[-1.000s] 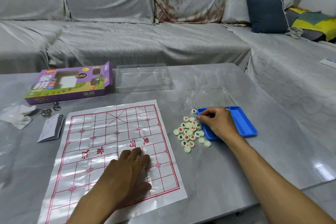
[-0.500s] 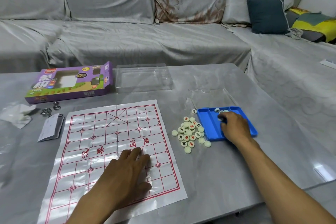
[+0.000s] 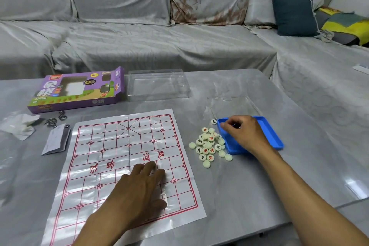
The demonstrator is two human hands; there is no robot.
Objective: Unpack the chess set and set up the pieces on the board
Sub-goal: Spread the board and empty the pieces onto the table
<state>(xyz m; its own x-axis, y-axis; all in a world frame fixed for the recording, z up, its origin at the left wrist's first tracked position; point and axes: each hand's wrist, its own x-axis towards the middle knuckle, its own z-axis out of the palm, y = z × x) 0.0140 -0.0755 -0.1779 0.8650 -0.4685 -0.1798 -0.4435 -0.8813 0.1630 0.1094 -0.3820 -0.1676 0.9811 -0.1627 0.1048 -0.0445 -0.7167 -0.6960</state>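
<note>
Hovering over blue tray [image 3: 276, 138], right hand [image 3: 244, 133] grip; pieces [image 3: 208, 145] just left.

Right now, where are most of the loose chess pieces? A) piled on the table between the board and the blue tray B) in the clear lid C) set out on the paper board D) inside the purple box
A: the pile of pieces lies on the bare table, right of the paper board and left of the blue tray; no pieces show on the board.

Head camera looks down over the table [image 3: 249, 195].
</note>
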